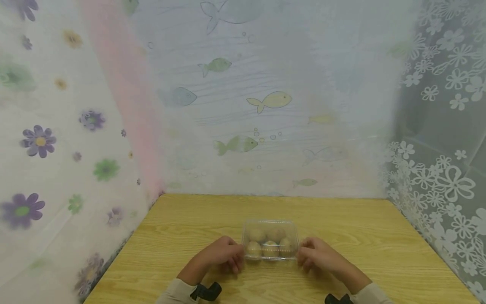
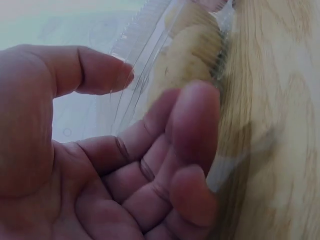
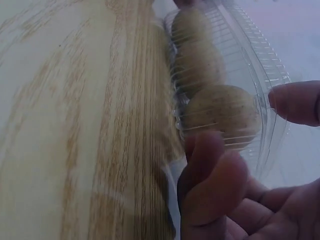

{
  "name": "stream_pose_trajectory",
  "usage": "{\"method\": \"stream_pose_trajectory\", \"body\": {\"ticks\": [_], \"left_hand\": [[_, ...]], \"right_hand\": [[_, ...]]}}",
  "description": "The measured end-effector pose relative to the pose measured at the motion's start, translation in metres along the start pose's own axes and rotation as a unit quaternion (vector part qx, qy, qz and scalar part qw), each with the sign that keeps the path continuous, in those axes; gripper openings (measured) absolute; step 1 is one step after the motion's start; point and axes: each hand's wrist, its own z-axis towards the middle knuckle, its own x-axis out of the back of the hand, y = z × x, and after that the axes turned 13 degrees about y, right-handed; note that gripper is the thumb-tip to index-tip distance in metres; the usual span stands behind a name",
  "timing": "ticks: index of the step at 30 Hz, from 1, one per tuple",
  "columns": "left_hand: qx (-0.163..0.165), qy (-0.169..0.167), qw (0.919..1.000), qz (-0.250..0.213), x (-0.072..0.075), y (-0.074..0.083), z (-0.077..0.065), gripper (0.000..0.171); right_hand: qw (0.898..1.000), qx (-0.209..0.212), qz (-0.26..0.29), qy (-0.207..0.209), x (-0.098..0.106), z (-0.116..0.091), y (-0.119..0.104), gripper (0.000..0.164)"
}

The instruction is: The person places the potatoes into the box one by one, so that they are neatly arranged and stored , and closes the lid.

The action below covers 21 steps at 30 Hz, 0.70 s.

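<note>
A clear plastic clamshell box [image 1: 271, 220] lies near the middle of the wooden table, with several small round potatoes [image 3: 222, 115] inside, its lid down over them. At the box's left side, my left hand [image 1: 224, 254] grips the edge, thumb at the ridged rim and fingers curled by the side wall. My right hand [image 1: 319, 255] holds the opposite side in the same way. In the right wrist view, the right thumb [image 3: 295, 101] meets the rim, and the fingertips [image 3: 215, 190] curl beside the lower wall. The left wrist view shows the left thumb [image 2: 107, 72] against the rim.
The wood-grain table [image 1: 182, 219] carries the box. Behind it hangs a pale sheet [image 1: 273, 164] with drawn fish. A flowered curtain [image 1: 68, 177] borders the left side, and a sheer white-flowered one [image 1: 448, 181] the right.
</note>
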Motion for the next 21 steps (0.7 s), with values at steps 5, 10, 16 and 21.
{"method": "stream_pose_trajectory", "body": {"ticks": [5,10,16,21], "left_hand": [[0.03,-0.015,0.9983,-0.049,-0.003,-0.002,0.001,0.035],[0.037,-0.025,0.9957,-0.081,-0.003,-0.007,0.004,0.029],[0.046,-0.029,0.9925,-0.11,-0.003,-0.011,0.005,0.028],[0.052,-0.034,0.9902,-0.125,-0.005,-0.012,0.005,0.026]], "right_hand": [[0.997,-0.009,0.029,-0.072,0.0,0.0,0.0,0.04],[0.99,-0.019,0.07,-0.121,0.001,0.0,0.001,0.046],[0.983,-0.034,0.105,-0.148,0.004,0.001,0.005,0.04],[0.981,-0.032,0.111,-0.155,0.005,0.002,0.008,0.037]]}}
